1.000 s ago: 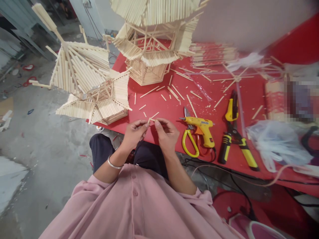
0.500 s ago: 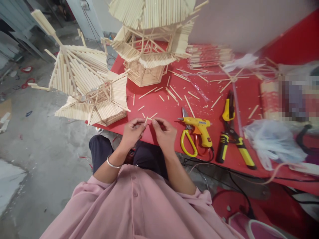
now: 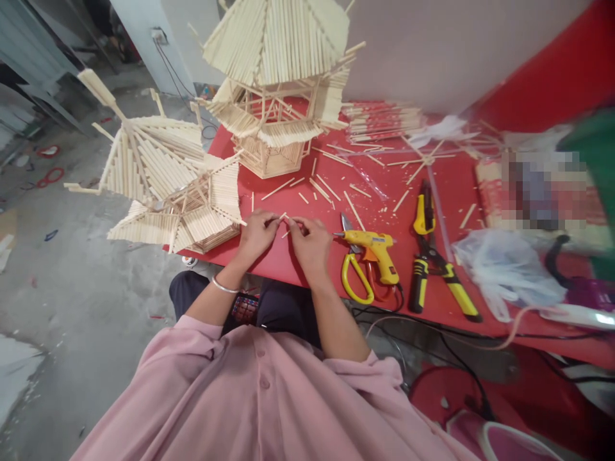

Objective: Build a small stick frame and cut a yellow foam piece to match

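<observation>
When scanning from the left, first get a stick-built pavilion (image 3: 158, 150) at the edge of the red table (image 3: 276, 266), just beside the left hand (image 3: 259, 234). Got left fingertips pinched on some short wooden stick (image 3: 283, 216) over the tabletop, too small to tell whether one piece or two. Got right hand (image 3: 310, 246) fingertips pinched there too. Further right, can spot yellow-handled scissors (image 3: 344, 275), a yellow glue gun (image 3: 379, 246) partly overlapping, then black-and-yellow pliers (image 3: 429, 253).

Blocked beside the left hand (image 3: 259, 238) by the low pagoda (image 3: 166, 160), beside the right hand (image 3: 310, 250) by the glue gun (image 3: 379, 246). Passable ahead over loose sticks (image 3: 354, 211), up to the tall pagoda (image 3: 281, 48).
</observation>
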`<state>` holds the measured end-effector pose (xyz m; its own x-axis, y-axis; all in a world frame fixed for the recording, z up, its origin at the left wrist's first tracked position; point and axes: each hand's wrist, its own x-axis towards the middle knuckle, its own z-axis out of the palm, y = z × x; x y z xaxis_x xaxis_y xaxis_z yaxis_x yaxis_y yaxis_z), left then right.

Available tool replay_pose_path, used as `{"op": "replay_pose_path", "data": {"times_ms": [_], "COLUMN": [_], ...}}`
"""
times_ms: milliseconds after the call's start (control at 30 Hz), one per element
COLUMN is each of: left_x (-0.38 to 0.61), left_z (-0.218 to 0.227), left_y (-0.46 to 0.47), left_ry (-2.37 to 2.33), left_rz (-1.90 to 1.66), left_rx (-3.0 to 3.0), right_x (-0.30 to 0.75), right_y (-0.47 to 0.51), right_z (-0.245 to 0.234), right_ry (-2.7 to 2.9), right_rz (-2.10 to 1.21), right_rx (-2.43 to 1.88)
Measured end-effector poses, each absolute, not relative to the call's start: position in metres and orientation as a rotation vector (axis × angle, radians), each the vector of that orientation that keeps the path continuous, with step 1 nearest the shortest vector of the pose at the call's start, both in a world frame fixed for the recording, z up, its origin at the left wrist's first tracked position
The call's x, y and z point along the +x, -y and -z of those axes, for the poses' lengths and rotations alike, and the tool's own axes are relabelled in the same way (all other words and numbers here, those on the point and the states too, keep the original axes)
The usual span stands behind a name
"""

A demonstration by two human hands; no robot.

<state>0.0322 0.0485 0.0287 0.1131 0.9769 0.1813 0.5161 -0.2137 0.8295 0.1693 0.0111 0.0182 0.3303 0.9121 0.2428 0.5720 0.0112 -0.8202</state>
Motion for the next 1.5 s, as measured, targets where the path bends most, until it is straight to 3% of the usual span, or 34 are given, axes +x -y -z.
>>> {"op": "replay_pose_path", "data": {"times_ms": [267, 533, 833, 1500], "left_x": [0.034, 0.038, 0.036, 0.036], "left_z": [-0.030, -0.031, -0.018, -0.017], "left_y": [-0.058, -0.052, -0.056, -0.052], "left_ry": [-1.646, -1.738, -1.696, -1.648], "left_rz": [-0.602, -0.380, -0.552, -0.552], "left_rx": [2.139, 2.331, 2.361, 2.392], "right_x": [0.162, 0.159, 0.156, 0.152], "right_y": [-0.015, -0.019, -0.018, -0.017], "right_z": [-0.033, -0.038, -0.036, -0.034], "right_ry": [1.583, 1.638, 1.652, 1.689], "right_rz": [-0.463, -0.427, -0.376, -0.312], "right_rx": [-2.083, -2.225, -2.288, -2.353]}}
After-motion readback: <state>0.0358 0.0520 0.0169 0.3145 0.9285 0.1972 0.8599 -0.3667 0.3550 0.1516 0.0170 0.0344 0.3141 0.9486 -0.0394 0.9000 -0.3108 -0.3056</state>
